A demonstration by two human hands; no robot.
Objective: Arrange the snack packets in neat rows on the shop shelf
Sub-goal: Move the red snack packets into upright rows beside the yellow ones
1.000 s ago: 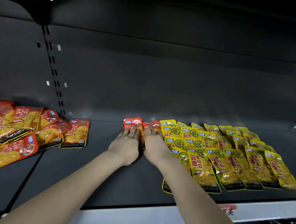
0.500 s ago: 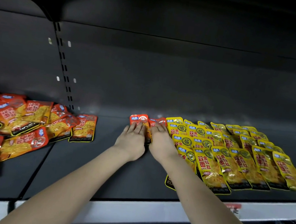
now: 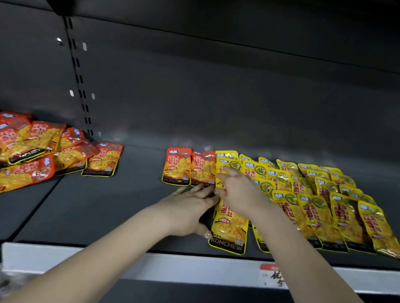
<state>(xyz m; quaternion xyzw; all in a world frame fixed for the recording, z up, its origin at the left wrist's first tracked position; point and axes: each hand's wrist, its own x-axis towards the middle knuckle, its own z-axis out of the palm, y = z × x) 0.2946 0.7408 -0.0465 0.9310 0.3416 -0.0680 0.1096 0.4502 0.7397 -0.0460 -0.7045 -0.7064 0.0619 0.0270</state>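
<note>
Yellow rows (image 3: 321,204) are laid, two red packets (image 3: 190,166) started; the red heap (image 3: 11,147) remains (most of it). Left hand (image 3: 185,210) and right hand (image 3: 239,191) spread flat, gripping nothing

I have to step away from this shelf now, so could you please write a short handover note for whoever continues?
Left hand: flat on the shelf, thumb against the front yellow packet; holding nothing.
Right hand: fingers on the leftmost yellow packets; grip unclear.
Done: yellow rows overlapped neatly on the right; two red packets set side by side at the back, beside the yellow.
Left: the loose red pile at far left needs rowing up next to those two.
</note>
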